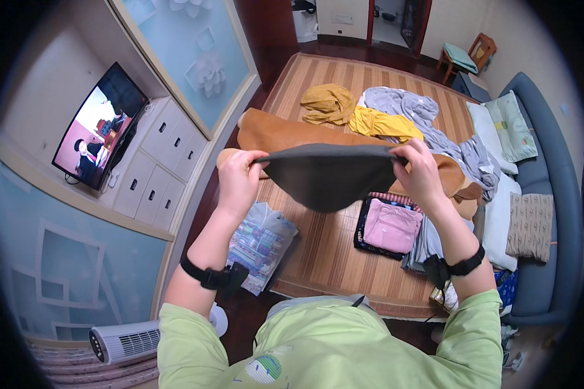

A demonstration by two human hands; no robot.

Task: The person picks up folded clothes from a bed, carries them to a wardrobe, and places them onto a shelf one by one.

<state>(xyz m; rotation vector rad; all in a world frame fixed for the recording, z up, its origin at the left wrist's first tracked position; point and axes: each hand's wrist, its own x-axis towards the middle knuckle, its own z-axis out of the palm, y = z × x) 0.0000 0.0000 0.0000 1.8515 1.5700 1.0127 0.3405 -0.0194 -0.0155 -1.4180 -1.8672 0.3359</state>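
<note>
A dark grey piece of cloth (331,178) hangs stretched between my two hands above the bed; which garment it is I cannot tell. My left hand (239,178) is closed, pinching its left corner. At the opposite corner my right hand (418,170) grips the cloth between thumb and fingers. The lower edge sags in a rounded curve. Behind it, partly covered, a long brown soft thing (266,133) lies across the bed. Below my right hand sits a folded pink garment (392,225) on a dark folded one. A pale printed garment (259,246) lies folded near my left forearm.
The bed carries a striped bamboo-like mat (318,249). Farther off lie a mustard garment (328,104), a yellow garment (384,123) and rumpled grey clothes (402,102). Pillows (509,126) line the blue headboard (564,214). To the left stand a television (100,129) and a fan (126,340).
</note>
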